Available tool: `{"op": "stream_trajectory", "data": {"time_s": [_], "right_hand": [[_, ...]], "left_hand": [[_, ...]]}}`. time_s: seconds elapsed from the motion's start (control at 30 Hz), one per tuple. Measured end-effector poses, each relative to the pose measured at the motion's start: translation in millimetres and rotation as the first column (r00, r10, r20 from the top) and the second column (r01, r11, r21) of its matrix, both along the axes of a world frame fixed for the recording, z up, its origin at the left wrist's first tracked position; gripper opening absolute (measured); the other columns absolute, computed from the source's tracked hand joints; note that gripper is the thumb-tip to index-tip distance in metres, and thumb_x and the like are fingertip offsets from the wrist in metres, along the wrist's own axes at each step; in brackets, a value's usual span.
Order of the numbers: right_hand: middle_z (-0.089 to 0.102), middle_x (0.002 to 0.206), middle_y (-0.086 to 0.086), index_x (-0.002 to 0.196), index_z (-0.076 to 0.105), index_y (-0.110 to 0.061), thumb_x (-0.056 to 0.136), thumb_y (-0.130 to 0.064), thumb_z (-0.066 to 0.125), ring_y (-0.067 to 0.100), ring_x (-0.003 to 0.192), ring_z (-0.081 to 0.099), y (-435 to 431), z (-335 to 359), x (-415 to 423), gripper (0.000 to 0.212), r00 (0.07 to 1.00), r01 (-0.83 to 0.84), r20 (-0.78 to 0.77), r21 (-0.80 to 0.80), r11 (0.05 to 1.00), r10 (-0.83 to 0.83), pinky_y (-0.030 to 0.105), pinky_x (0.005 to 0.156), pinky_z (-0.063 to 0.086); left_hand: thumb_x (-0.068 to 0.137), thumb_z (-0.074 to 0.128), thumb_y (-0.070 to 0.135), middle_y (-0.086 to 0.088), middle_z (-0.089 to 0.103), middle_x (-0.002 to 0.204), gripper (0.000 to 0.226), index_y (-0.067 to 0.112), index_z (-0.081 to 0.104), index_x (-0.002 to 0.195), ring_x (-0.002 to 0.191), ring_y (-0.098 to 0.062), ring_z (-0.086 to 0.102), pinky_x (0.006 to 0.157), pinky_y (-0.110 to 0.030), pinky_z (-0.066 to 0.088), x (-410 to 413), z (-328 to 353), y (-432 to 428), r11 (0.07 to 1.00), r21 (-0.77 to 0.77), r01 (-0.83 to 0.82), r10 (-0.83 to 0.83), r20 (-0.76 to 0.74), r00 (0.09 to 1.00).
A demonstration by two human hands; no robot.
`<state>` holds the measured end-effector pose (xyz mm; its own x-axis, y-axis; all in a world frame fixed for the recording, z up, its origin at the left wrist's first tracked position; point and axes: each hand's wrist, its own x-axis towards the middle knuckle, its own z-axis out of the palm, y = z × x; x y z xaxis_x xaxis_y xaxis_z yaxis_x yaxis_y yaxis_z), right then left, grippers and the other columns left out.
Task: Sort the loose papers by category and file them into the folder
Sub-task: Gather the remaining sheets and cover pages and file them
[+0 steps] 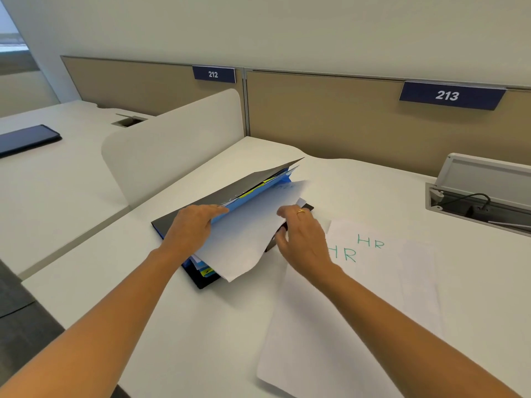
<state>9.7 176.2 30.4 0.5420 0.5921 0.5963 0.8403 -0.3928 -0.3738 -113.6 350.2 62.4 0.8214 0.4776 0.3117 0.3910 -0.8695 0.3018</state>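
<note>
Nearest us, loose HR papers [359, 282] lie just right of the folder [230, 214], waiting their turn. At the folder, the right hand [301, 237] pinches a white sheet [247, 239], feeding it into a pocket. The left hand [192, 228] presses flat on the blue dividers [253, 193], likely keeping that section open. Beyond them, the black cover [244, 182] stands lifted.

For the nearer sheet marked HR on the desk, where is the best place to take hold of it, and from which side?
Likely by its near right edge, coming from the right. The HR sheet lies flat on the desk; its left side sits under the right hand and close to the folder, so the fingers would have to slide or lift an edge first.
</note>
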Motion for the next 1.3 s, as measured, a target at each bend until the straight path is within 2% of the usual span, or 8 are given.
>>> {"op": "stream_trajectory", "data": {"time_s": [0.1, 0.3, 0.5, 0.77, 0.9, 1.03, 1.17, 1.3], "right_hand": [[0.066, 0.114, 0.008, 0.112, 0.062, -0.011, 0.064, -0.004, 0.070, 0.030, 0.106, 0.063, -2.0, -15.0, 23.0, 0.049, 0.943, -0.097, 0.291, -0.228, 0.969, 0.163, 0.048, 0.084, 0.050], [0.053, 0.136, 0.007, 0.131, 0.050, -0.012, 0.094, -0.007, 0.044, 0.027, 0.130, 0.045, 19.8, -8.7, 24.1, 0.037, 0.835, -0.241, 0.257, -0.623, 0.744, 0.486, 0.045, 0.112, 0.023], [0.057, 0.124, 0.013, 0.133, 0.041, -0.005, 0.098, -0.006, 0.032, 0.029, 0.105, 0.059, 49.0, -6.6, -1.5, 0.037, 0.857, -0.244, 0.231, -0.605, 0.758, 0.461, 0.037, 0.078, 0.051], [0.058, 0.109, 0.017, 0.121, 0.046, 0.002, 0.097, -0.004, 0.034, 0.032, 0.094, 0.061, 78.8, -16.9, -18.8, 0.028, 0.882, -0.163, 0.215, -0.696, 0.699, 0.419, 0.034, 0.061, 0.034], [0.059, 0.111, 0.018, 0.120, 0.048, 0.002, 0.097, -0.004, 0.034, 0.034, 0.096, 0.061, 77.1, -18.4, -14.5, 0.027, 0.893, -0.188, 0.164, -0.710, 0.679, 0.419, 0.034, 0.064, 0.033], [0.059, 0.113, 0.018, 0.128, 0.042, 0.002, 0.098, -0.006, 0.029, 0.033, 0.097, 0.061, 71.6, -22.1, -11.6, 0.033, 0.896, -0.171, 0.181, -0.703, 0.690, 0.406, 0.034, 0.065, 0.034], [0.058, 0.116, 0.019, 0.132, 0.037, 0.007, 0.099, -0.003, 0.030, 0.032, 0.099, 0.060, 73.5, -20.5, -18.4, 0.035, 0.897, -0.127, 0.203, -0.732, 0.669, 0.392, 0.034, 0.068, 0.041], [0.057, 0.115, 0.017, 0.130, 0.042, 0.006, 0.098, -0.004, 0.036, 0.029, 0.101, 0.059, 82.9, -16.7, -21.9, 0.034, 0.907, -0.098, 0.197, -0.761, 0.641, 0.373, 0.031, 0.064, 0.040]], "left_hand": [[0.092, 0.043, -0.005, -0.005, 0.059, 0.127, 0.038, 0.012, 0.060, 0.122, 0.112, -0.023, 0.060, 0.096, -0.021, 0.039, -2.4, 1.5, 1.3, 1.000, 0.011, 0.017, -0.017, 0.006, 1.000], [0.092, 0.044, -0.006, -0.006, 0.060, 0.126, 0.038, 0.012, 0.061, 0.120, 0.113, -0.024, 0.060, 0.097, -0.023, 0.040, -5.5, 1.8, 0.4, 1.000, 0.009, 0.022, -0.022, 0.026, 0.999], [0.091, 0.046, -0.005, -0.004, 0.060, 0.126, 0.039, 0.016, 0.061, 0.121, 0.115, -0.022, 0.058, 0.095, -0.017, 0.037, -9.4, 0.7, 1.2, 0.997, 0.023, 0.069, -0.069, 0.021, 0.997], [0.086, 0.031, 0.027, -0.008, 0.064, 0.119, 0.049, 0.013, 0.059, 0.123, 0.108, -0.026, 0.063, 0.096, -0.030, 0.045, -14.0, -3.4, -0.9, 0.989, 0.064, 0.135, -0.137, 0.028, 0.990], [0.076, 0.060, 0.005, -0.011, 0.066, 0.058, 0.053, 0.014, 0.053, 0.128, 0.040, -0.021, 0.052, 0.044, -0.025, 0.050, -16.5, -11.0, -0.5, 0.972, 0.214, 0.101, -0.104, 0.005, 0.995], [0.052, 0.077, -0.020, -0.005, 0.056, 0.046, 0.077, 0.010, 0.060, 0.121, 0.030, -0.018, 0.046, 0.031, -0.020, 0.041, -14.5, -19.5, 3.0, 0.963, 0.260, 0.070, -0.062, -0.038, 0.997], [0.080, 0.062, 0.008, -0.009, 0.069, 0.058, 0.035, 0.004, 0.063, 0.114, 0.038, -0.019, 0.058, 0.039, -0.018, 0.046, -9.2, -17.7, -5.0, 0.933, 0.338, 0.120, -0.146, 0.055, 0.988], [0.074, 0.024, 0.059, -0.021, 0.062, 0.117, 0.088, -0.004, 0.033, 0.134, 0.102, -0.034, 0.064, 0.091, -0.031, 0.047, -6.7, -7.5, -19.7, 0.999, -0.026, 0.045, -0.046, -0.026, 0.999]]}}
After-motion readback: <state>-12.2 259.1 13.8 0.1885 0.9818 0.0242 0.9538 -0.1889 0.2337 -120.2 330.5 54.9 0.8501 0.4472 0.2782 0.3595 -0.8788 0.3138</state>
